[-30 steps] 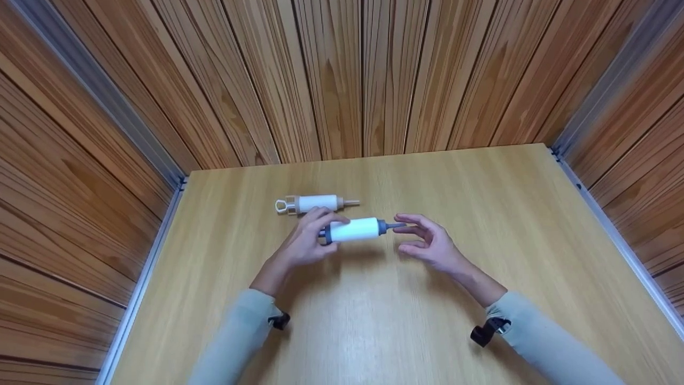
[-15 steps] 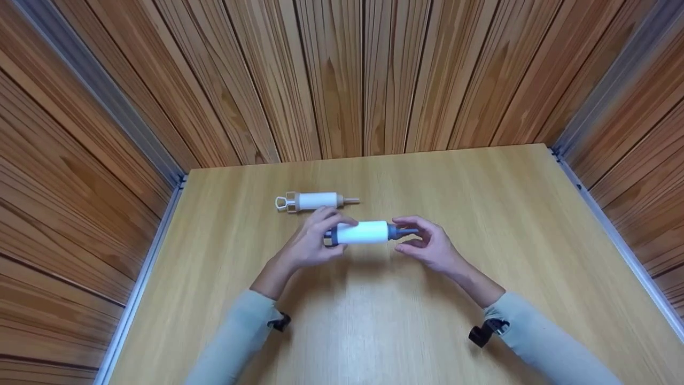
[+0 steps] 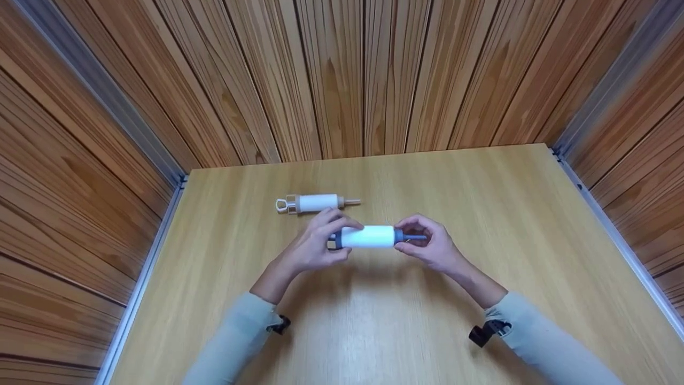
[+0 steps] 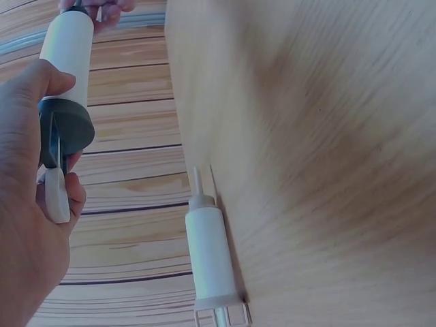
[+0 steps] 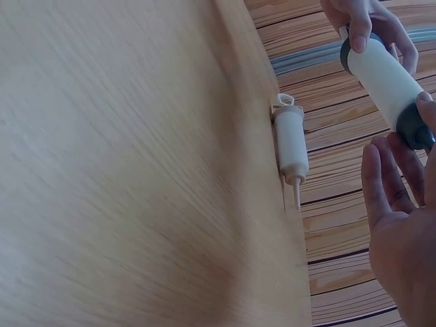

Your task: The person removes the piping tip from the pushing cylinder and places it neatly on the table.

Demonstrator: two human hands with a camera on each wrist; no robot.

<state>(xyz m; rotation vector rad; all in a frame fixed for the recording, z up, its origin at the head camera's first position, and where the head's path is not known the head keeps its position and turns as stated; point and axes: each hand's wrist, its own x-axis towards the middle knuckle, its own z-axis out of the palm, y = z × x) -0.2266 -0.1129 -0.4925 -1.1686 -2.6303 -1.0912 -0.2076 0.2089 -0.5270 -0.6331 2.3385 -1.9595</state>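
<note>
A large syringe (image 3: 368, 237) with a white barrel, dark grey-blue end caps and a thin nozzle is held level above the table. My left hand (image 3: 312, 246) grips it at the plunger end, thumb on the barrel in the left wrist view. There the white plunger handle (image 4: 57, 196) sits beside my curled fingers. At the other end, my right hand (image 3: 433, 246) pinches the dark nozzle cap (image 5: 410, 126) between thumb and fingers. The thin nozzle (image 3: 414, 237) points into that palm. Behind my left hand, a second syringe (image 3: 318, 202) with beige caps lies on the table.
The wooden table (image 3: 507, 203) is enclosed by plank walls at the back (image 3: 342, 80) and both sides. Metal rails (image 3: 141, 283) run along its left and right edges. Black wrist cameras (image 3: 482, 332) hang below both sleeves.
The dark-capped syringe has moved right and slightly nearer in my left hand. My right hand's fingers have closed from around the nozzle tip onto the nozzle cap. The beige-capped syringe stays put.
</note>
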